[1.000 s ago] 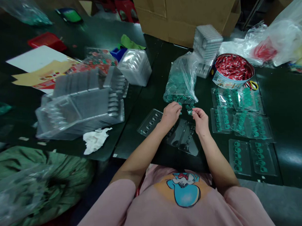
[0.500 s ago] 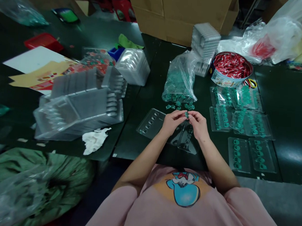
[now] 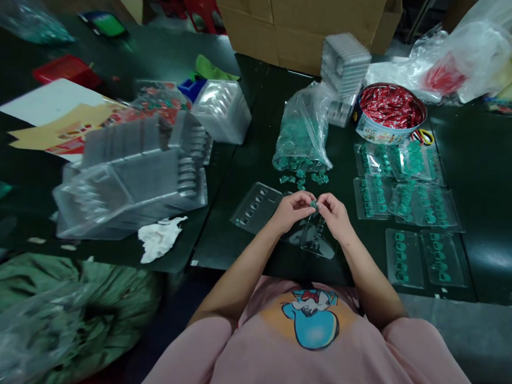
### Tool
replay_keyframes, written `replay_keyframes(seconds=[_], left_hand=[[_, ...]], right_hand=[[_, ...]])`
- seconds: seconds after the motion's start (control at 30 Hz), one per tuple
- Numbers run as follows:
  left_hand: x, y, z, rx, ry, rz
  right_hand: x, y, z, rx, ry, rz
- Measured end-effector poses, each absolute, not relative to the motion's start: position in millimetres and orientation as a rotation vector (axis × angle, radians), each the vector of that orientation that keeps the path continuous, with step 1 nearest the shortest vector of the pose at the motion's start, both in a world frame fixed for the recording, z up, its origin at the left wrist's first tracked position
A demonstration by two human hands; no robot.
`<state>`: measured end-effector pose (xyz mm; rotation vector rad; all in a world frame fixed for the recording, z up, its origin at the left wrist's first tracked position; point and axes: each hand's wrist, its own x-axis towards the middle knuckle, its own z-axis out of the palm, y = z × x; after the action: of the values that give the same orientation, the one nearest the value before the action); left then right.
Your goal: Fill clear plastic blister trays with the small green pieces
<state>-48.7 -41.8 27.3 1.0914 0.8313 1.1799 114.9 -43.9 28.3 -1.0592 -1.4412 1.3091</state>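
Both hands meet at the fingertips over the dark table. Between them is a small green piece point(image 3: 313, 205), pinched by my left hand point(image 3: 292, 212) and my right hand point(image 3: 333, 213). Under and in front of the hands lies a clear plastic tray point(image 3: 317, 240) with a row of hollows. Another clear tray point(image 3: 256, 208) lies left of my left hand. Just beyond the fingers, loose green pieces point(image 3: 300, 174) are scattered at the mouth of a clear bag point(image 3: 302, 129) of green pieces.
Filled trays point(image 3: 402, 258) lie at the right, below a round tin point(image 3: 390, 114) of red packets and scissors point(image 3: 423, 136). Stacked clear trays point(image 3: 133, 181) and a white crumpled tissue point(image 3: 159, 239) are at the left. A cardboard box point(image 3: 301, 27) stands behind.
Both hands have come slightly nearer my body with the green piece still between the fingertips. The whole view has shifted a little.
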Motion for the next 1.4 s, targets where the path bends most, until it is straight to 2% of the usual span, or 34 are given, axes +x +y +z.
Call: replay_keyframes(seconds=[0.17, 0.4, 0.77, 1.07, 1.4], left_hand=[[-36.8, -44.9, 27.2, 0.871, 0.879, 1.280], [-29.7, -41.9, 27.5, 0.609, 0.908, 1.148], [-22.9, -35.3, 31.8, 1.270, 1.147, 1.091], [-27.3, -20.5, 19.3, 1.773, 1.304, 0.891], [-14.2, -22.2, -2.7, 2.026, 1.389, 0.600]], right_hand=[[108.2, -48.5, 25.3, -1.080, -1.309, 1.303], [108.4, -45.7, 26.5, -1.050, -0.939, 1.452], [120.6, -42.5, 28.9, -1.027, -0.709, 1.609], [161.0, -39.3, 17.6, -1.186, -0.897, 1.443], [169.2, -44.2, 3.9, -1.225, -0.894, 1.443]])
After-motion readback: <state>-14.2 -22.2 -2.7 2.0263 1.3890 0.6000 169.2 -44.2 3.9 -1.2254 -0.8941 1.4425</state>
